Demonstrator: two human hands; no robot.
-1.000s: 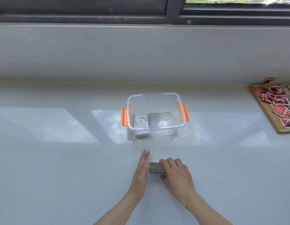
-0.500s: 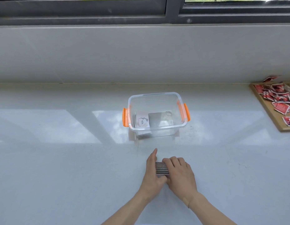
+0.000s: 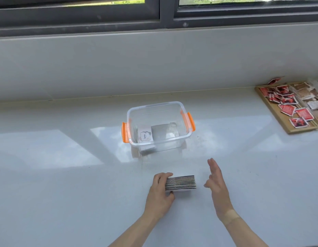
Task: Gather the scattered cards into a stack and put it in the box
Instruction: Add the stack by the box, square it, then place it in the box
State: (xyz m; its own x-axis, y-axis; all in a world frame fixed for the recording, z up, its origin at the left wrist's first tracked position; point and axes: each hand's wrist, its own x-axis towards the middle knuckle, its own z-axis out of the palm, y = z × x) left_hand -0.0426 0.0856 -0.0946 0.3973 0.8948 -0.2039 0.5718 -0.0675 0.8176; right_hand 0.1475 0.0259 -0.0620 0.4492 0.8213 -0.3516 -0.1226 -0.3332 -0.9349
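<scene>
Behind card stack (image 3: 181, 182): box (image 3: 159, 129), unobstructed

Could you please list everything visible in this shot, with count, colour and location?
Card stack: one, dark-edged, on the counter in front of the box.
Box: one, clear with orange latches, centre of the counter, lid off.
Cards in the box: at least two, white and grey, on its floor.
Wooden tray: one, tan, far right.
Packets: many, red, loose on the tray.
Counter: one, glossy white.
Window frame: dark, along the top.
Left hand: one, gripping the stack's left end.
Right hand: one, open, beside the stack, apart.
</scene>
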